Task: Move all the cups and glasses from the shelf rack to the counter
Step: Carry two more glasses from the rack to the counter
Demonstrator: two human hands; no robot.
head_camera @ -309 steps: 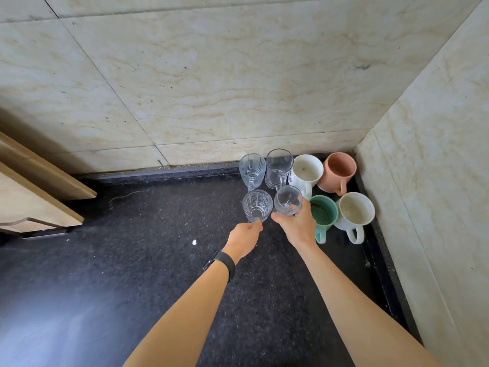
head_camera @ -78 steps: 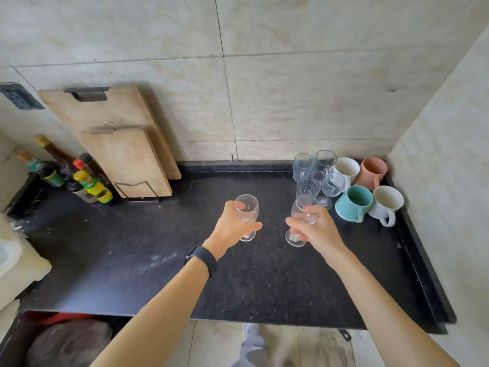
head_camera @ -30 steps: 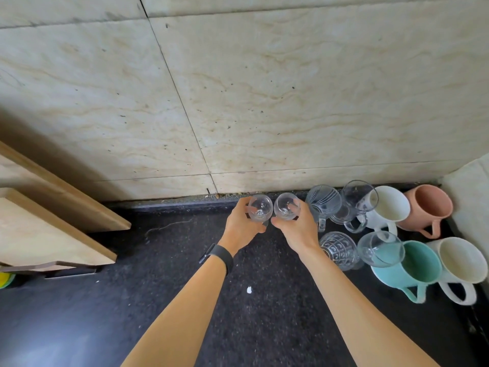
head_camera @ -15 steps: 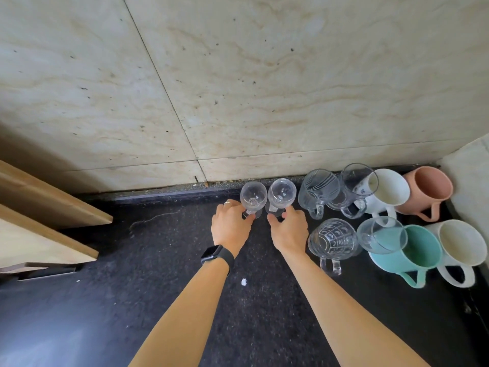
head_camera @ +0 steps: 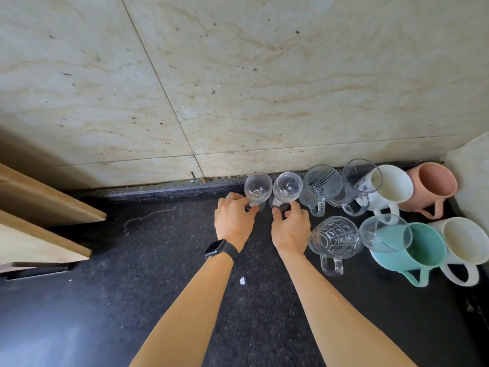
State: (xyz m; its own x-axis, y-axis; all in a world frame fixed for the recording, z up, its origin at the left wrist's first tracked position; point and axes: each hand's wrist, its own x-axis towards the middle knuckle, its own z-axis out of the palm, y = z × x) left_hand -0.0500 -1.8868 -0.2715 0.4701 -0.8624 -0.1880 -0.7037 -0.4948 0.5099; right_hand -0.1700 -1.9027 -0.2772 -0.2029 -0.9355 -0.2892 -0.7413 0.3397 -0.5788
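Observation:
Two small clear stemmed glasses stand upright side by side on the black counter point(head_camera: 132, 300), close to the back wall. My left hand point(head_camera: 234, 219) is low behind the left stemmed glass point(head_camera: 258, 185), fingertips pinching its foot. My right hand point(head_camera: 291, 230) does the same at the foot of the right stemmed glass point(head_camera: 287, 186). To the right stand a ribbed glass mug point(head_camera: 321, 185), a clear glass mug point(head_camera: 361, 180), a patterned glass mug point(head_camera: 334, 238) and a third stemmed glass point(head_camera: 383, 233).
In the right corner stand a white mug point(head_camera: 393, 189), a pink mug point(head_camera: 432, 186), a teal mug point(head_camera: 418, 249) and another white mug point(head_camera: 464, 241). Two wooden cutting boards point(head_camera: 39, 205) lean at the left. The side wall point(head_camera: 473, 181) closes off the right.
Both hands carried the two stemmed glasses to the back wall, set them down beside the ribbed mug, and slid from the bowls down to the feet.

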